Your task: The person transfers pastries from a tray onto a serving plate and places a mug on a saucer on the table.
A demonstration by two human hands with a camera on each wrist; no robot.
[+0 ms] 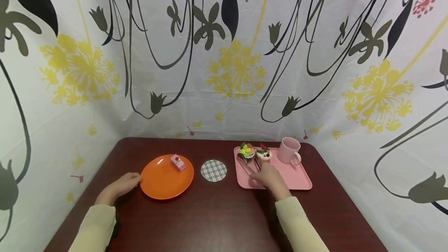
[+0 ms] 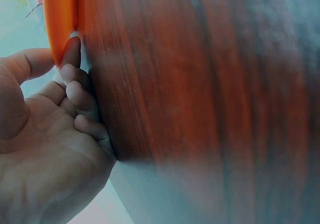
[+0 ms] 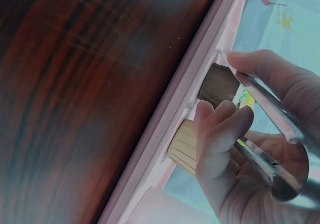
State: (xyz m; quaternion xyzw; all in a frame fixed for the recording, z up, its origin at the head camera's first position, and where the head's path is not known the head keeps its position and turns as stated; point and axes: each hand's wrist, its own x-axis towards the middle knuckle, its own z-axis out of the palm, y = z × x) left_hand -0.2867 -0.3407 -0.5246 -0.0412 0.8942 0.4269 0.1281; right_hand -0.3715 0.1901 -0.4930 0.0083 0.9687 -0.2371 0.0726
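Note:
My left hand (image 1: pixel 122 185) pinches the near-left rim of an orange plate (image 1: pixel 162 182), thumb above and fingers below. A small pink toy cake slice (image 1: pixel 178 162) lies on the plate. My right hand (image 1: pixel 269 176) holds metal tongs (image 3: pixel 267 106), thumb on one arm and fingers on the other, their arms spread apart. The tong tips are at a dark-cupped toy tart (image 3: pixel 219 86) topped with yellow and green pieces. Beside it stands a tan-cupped toy tart (image 1: pixel 264 153) with cream and fruit. Both tarts are on a pink tray (image 1: pixel 294 178).
At the tray's back right stands a pink mug (image 1: pixel 289 151), its handle toward the right. A round checked coaster (image 1: pixel 214 170) lies between plate and tray on the dark wooden table (image 1: pixel 210 221). Behind the table hangs a flower-patterned curtain (image 1: pixel 210 119).

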